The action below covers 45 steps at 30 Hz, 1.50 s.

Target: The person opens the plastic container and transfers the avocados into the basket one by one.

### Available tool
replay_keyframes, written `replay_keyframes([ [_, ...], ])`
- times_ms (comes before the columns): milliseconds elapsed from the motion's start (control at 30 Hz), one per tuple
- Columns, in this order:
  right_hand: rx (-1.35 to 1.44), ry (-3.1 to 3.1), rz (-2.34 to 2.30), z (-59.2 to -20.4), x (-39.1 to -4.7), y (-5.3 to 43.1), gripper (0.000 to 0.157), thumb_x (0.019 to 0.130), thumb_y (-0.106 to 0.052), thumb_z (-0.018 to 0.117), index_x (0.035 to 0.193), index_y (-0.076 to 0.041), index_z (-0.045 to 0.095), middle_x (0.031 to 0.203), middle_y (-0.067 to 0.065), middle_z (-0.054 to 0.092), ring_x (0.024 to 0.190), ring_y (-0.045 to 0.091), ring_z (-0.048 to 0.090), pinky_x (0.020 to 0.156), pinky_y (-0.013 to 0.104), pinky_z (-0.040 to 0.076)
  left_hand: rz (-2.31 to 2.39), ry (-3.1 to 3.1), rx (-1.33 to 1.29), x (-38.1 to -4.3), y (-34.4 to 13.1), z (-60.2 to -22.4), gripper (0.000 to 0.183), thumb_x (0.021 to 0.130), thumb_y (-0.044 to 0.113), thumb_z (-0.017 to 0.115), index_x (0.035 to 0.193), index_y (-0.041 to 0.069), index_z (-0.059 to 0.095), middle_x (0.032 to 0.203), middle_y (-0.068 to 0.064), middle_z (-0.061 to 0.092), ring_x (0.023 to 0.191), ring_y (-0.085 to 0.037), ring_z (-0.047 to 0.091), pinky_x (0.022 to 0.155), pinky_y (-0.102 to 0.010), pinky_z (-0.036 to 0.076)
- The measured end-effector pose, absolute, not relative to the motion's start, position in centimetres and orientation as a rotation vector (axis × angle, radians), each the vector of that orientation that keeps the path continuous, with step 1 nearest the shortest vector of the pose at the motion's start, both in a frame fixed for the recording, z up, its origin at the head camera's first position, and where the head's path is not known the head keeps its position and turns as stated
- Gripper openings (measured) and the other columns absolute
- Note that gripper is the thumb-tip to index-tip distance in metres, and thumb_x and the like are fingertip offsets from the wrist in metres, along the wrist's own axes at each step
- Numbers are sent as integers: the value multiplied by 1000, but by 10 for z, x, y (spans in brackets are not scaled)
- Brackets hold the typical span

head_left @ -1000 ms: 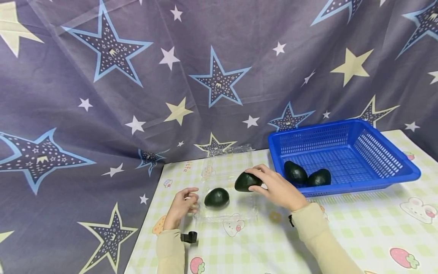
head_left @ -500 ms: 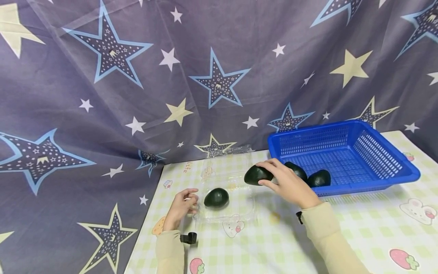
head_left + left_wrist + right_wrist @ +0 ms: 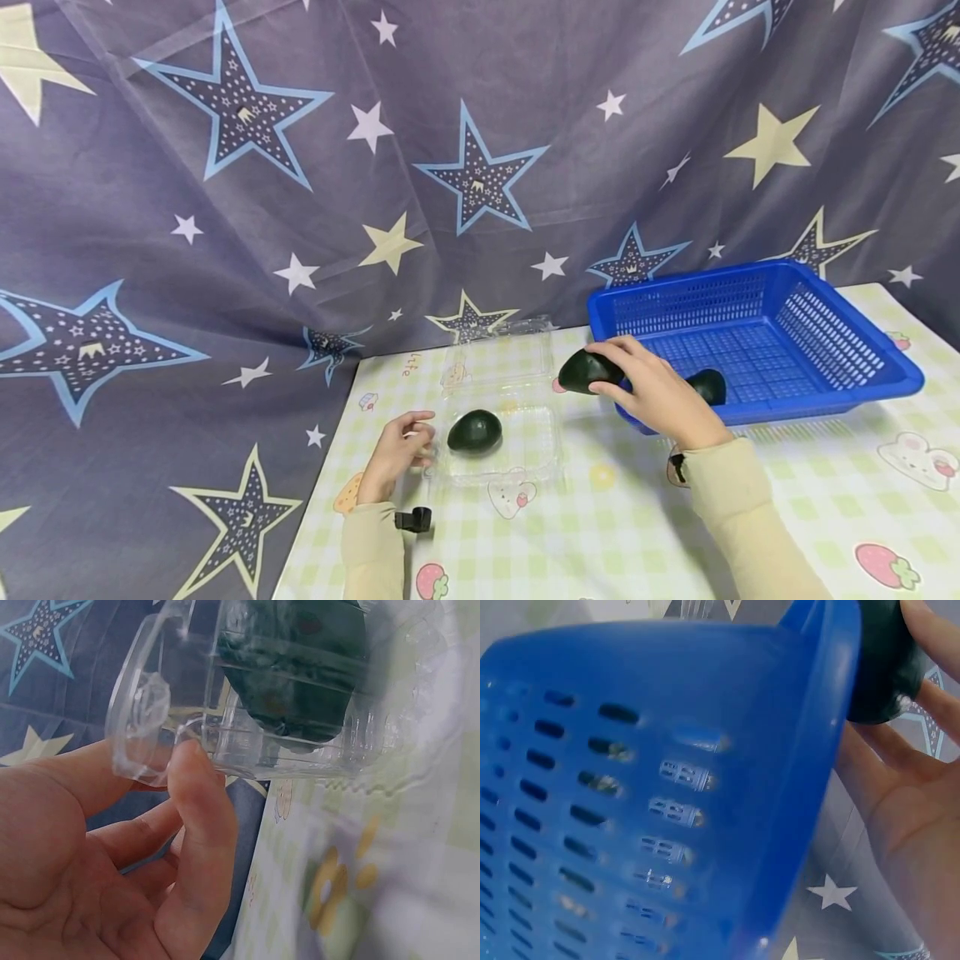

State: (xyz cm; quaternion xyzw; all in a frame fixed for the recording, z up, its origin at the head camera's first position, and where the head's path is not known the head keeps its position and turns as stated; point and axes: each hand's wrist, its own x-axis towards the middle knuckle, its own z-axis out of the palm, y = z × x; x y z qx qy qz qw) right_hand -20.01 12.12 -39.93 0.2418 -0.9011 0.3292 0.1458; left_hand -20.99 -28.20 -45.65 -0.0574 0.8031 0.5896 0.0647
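My right hand [image 3: 671,400] holds a dark green avocado [image 3: 587,372] by its right end, above the left rim of the blue basket [image 3: 787,408]. In the right wrist view, this avocado [image 3: 883,667] shows just past the basket rim. A second avocado [image 3: 475,432] lies in the left half of a clear plastic clamshell container [image 3: 534,435], whose lid is folded back. Beside the container's left edge is my left hand [image 3: 399,457]; the left wrist view shows its thumb and forefinger pinching the clear edge [image 3: 146,724]. Another avocado [image 3: 708,387] sits in the basket, partly behind my right hand.
A tablecloth [image 3: 540,550] with green checks and cartoon prints covers the table. Behind it hangs a grey-purple curtain [image 3: 570,75] with stars. The basket occupies the back right, close to the curtain.
My right hand has carried the avocado up and right from over the container to the basket's left rim. It now hides one basket avocado. My left hand has stayed put.
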Motion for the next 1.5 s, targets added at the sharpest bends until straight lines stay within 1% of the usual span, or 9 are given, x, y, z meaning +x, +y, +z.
replay_keyframes([
  [67, 674, -2603, 960, -400, -200, 124, 52, 93, -30, 69, 140, -13, 54, 129, 12, 57, 111, 34, 61, 89, 54, 55, 1774, 2427, -179, -210, -282, -457, 41, 93, 0, 58, 133, -5, 56, 100, -14, 58, 70, -22, 59, 55, -29, 59],
  [167, 619, -2623, 990, -401, -199, 128, 53, 94, -34, 67, 142, -14, 53, 128, 14, 57, 111, 35, 62, 88, 54, 55, 1780, 2442, -180, -211, -283, -462, 40, 92, 1, 59, 132, -3, 58, 99, -12, 58, 67, -19, 58, 54, -27, 58],
  [300, 538, -2654, 1041, -401, -199, 134, 55, 95, -43, 63, 143, -17, 52, 130, 15, 57, 102, 33, 65, 83, 52, 57, 1777, 2448, -175, -211, -284, -462, 40, 92, 0, 58, 132, -4, 57, 98, -12, 58, 67, -18, 59, 54, -27, 58],
  [400, 502, -2667, 1067, -401, -199, 139, 56, 95, -46, 62, 143, -19, 51, 132, 16, 56, 99, 31, 67, 82, 50, 58, 1778, 2450, -170, -211, -283, -461, 40, 92, 0, 58, 132, -5, 57, 98, -12, 58, 68, -18, 59, 54, -28, 59],
  [600, 481, -2684, 1088, -402, -199, 144, 59, 96, -50, 59, 144, -18, 50, 134, 16, 55, 104, 33, 66, 84, 50, 58, 1777, 2449, -177, -212, -283, -462, 40, 93, 1, 59, 132, -3, 58, 99, -12, 58, 66, -18, 59, 54, -28, 59],
  [800, 464, -2694, 1133, -403, -198, 149, 61, 96, -53, 56, 145, -17, 49, 135, 15, 55, 112, 35, 62, 89, 51, 57, 1778, 2447, -169, -212, -283, -463, 39, 93, 2, 59, 132, -2, 58, 101, -14, 58, 65, -18, 59, 55, -30, 59],
  [967, 444, -2692, 1120, -404, -198, 155, 60, 97, -52, 55, 145, -18, 49, 131, 15, 58, 111, 35, 61, 89, 52, 56, 1774, 2445, -168, -213, -284, -463, 40, 93, 2, 59, 133, -2, 58, 102, -15, 58, 63, -17, 59, 57, -31, 60],
  [1133, 421, -2704, 1121, -405, -195, 163, 59, 97, -52, 55, 145, -19, 48, 131, 15, 58, 111, 35, 61, 88, 54, 55, 1769, 2454, -164, -213, -283, -463, 41, 92, 1, 59, 133, -4, 57, 100, -12, 57, 64, -15, 59, 56, -28, 59],
  [1500, 374, -2740, 1138, -407, -189, 180, 62, 98, -54, 52, 147, -17, 47, 140, 18, 54, 113, 38, 60, 88, 57, 53, 1763, 2458, -161, -213, -283, -464, 41, 93, 1, 59, 133, -5, 56, 100, -13, 58, 64, -16, 59, 54, -26, 58],
])
